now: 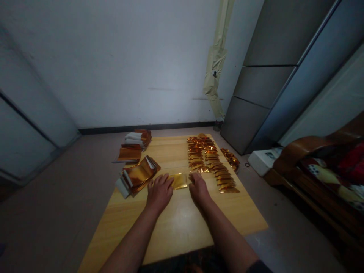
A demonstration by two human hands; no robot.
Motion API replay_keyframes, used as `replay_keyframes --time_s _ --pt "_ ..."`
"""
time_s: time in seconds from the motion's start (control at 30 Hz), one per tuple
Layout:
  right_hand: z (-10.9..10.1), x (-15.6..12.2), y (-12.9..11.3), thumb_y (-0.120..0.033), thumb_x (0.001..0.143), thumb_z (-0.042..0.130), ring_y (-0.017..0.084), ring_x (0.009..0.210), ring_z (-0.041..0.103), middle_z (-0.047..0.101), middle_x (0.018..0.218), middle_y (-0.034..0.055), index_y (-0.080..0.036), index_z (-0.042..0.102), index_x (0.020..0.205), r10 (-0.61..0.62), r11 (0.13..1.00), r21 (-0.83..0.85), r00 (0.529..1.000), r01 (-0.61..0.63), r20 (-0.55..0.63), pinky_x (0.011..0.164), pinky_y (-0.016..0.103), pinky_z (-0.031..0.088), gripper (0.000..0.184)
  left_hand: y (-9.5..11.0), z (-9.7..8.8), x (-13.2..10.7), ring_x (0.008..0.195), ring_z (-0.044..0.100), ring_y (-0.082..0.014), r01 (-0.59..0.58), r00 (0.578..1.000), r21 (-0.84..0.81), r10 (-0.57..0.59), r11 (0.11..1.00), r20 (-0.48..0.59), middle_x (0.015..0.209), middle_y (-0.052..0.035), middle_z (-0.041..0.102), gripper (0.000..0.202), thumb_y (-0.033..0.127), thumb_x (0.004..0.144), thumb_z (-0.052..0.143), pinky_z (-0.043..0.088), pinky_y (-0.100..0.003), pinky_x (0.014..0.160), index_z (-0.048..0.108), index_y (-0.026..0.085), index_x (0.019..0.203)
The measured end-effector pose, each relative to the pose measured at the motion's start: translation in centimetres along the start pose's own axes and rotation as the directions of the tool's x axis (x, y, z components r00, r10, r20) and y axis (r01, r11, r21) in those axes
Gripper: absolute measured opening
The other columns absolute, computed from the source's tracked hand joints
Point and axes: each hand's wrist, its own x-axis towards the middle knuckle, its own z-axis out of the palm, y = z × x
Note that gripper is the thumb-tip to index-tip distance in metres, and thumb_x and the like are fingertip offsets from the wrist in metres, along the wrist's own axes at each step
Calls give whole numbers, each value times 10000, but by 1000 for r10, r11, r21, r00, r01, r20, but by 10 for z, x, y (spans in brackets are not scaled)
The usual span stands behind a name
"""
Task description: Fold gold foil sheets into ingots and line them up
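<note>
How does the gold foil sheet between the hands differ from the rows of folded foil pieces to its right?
The gold foil sheet is one piece, while the rows of folded foil pieces hold many overlapping pieces. The sheet lies flat; the rows look creased and raised. The sheet sits between the left hand and right hand; the rows run toward the table's far end. Both are shiny gold-orange and lie on the wooden table.

The left hand (159, 193) hides the near left corner of the gold foil sheet (179, 181).
</note>
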Motion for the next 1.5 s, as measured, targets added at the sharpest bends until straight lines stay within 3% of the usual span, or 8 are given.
replay_keyframes --time_s 0.1,0.2,0.4,0.83,1.0,1.13,1.27,1.5 --pt "8 -1 -10 -185 740 547 192 942 607 574 1068 81 -180 589 1053 47 998 -45 997 -49 -54 845 325 506 316 0 0 0 1287 456 -270 2 1000 -1 -2 1000 10 1402 -19 551 382 263 877 487 286 -517 1041 615 329 1230" --pt "21 -3 -25 -307 707 655 267 1052 559 566 1137 118 -187 598 1078 34 975 -214 995 -53 -90 908 386 465 394 -1 0 0 1299 440 -271 3 1000 -12 -2 1000 25 1414 -24 540 384 277 882 479 275 -521 1048 609 328 1241" --pt "33 -9 -41 -300 668 681 324 1106 494 499 1329 153 -205 580 1149 55 880 -470 997 -71 -48 893 439 413 501 -4 0 0 1320 412 -276 9 998 -33 -7 999 63 1443 -16 509 414 330 857 510 252 -522 1066 593 336 1262" --pt "18 -7 -10 -35 694 442 218 1053 523 578 1100 91 -211 594 1079 -94 977 -197 992 75 -89 944 365 445 449 -10 -7 2 1346 388 -254 -14 984 -4 14 1000 177 1501 2 437 542 209 848 377 256 -500 1058 515 349 1354" --pt "14 -10 -9 -19 680 442 223 1154 481 531 1243 102 -201 619 1121 -129 974 -196 990 117 -51 999 380 415 509 -9 -9 0 1350 378 -254 -23 983 -6 24 1000 181 1504 -4 433 568 205 819 408 249 -495 1061 506 343 1362" --pt "7 -12 -21 -53 672 523 238 1154 456 507 1334 97 -197 622 1159 -183 937 -281 977 206 106 991 371 391 517 -9 -5 0 1345 374 -265 -19 989 -17 21 1000 149 1495 -14 444 534 290 819 476 237 -502 1064 518 338 1349" --pt "-2 -10 -32 -123 773 558 219 1018 488 621 1158 63 -222 664 1031 -154 885 -384 944 263 291 897 339 380 296 -12 0 1 1333 385 -267 -23 992 -34 27 999 125 1480 -7 465 486 334 844 493 248 -505 1053 532 355 1328" --pt "-10 -4 -32 -197 855 580 194 974 475 628 1108 34 -228 654 1008 -208 813 -448 904 372 373 850 299 344 173 -12 0 0 1308 410 -262 -23 996 -73 29 997 84 1460 -31 488 454 416 887 481 260 -493 1052 525 338 1332"
